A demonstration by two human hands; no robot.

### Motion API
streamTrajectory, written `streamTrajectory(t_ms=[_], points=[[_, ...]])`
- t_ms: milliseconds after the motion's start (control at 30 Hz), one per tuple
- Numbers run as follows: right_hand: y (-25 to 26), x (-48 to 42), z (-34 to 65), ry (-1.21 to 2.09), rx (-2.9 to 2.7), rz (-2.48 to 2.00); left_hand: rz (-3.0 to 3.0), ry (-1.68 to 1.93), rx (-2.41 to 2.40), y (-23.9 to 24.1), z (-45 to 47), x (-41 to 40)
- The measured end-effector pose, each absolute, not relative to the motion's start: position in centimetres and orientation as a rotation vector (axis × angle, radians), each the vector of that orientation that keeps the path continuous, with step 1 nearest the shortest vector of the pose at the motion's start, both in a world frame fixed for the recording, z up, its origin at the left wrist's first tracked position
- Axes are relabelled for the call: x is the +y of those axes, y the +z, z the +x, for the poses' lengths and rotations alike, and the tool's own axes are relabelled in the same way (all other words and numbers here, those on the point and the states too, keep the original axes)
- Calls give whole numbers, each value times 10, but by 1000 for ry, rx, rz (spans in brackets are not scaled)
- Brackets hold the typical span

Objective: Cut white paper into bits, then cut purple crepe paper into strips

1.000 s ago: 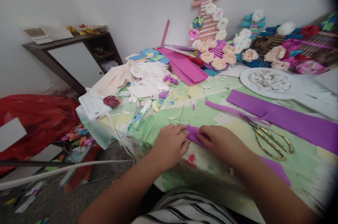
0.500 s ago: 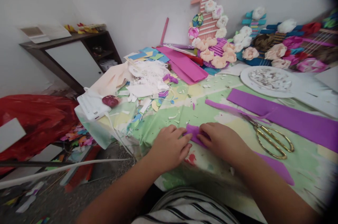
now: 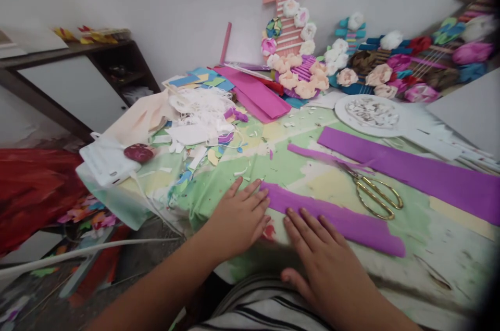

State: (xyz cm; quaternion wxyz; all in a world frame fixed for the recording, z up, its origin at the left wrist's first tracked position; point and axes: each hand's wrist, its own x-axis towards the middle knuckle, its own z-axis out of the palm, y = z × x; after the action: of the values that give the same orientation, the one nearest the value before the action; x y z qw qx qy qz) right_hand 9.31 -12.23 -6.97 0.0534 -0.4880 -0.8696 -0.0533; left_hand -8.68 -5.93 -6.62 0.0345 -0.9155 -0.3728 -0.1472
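A purple crepe paper strip lies flat along the near side of the table. My left hand rests at the strip's left end, fingers stretched out, the fingertips touching its edge. Flat and with fingers spread, my right hand has its fingertips on the strip's lower edge near the middle. Just beyond the strip are gold-handled scissors, their blades lying by a thin purple strip. A wider purple crepe paper band stretches to the right behind them.
White string and paper scraps pile at the left, beside a white power adapter and a dark red oval object. Pink paper lies behind. Flower-covered crafts lean on the wall. A white round-ended board holds shell-like bits.
Both hands have opened from pinching the purple strip's left part and now lie flat. My right hand has moved nearer to me, uncovering the strip. The view has swung right.
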Motion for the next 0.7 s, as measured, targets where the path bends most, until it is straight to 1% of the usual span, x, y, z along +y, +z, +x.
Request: streamTrajectory(t_ms=[233, 333, 533, 700], points=[[-71, -146, 138, -305, -2575, -1610, -2807, -423, -1185, -65, -84, -60], [-69, -152, 150, -258, -2533, -1657, -2803, -403, -1181, -65, -84, -60], [-63, -150, 167, -40, -2514, -1649, -2812, -351, -1231, -69, -85, -60], [-67, -163, 198, -73, -2168, -1832, -2825, -294, -1266, -72, -89, -58]])
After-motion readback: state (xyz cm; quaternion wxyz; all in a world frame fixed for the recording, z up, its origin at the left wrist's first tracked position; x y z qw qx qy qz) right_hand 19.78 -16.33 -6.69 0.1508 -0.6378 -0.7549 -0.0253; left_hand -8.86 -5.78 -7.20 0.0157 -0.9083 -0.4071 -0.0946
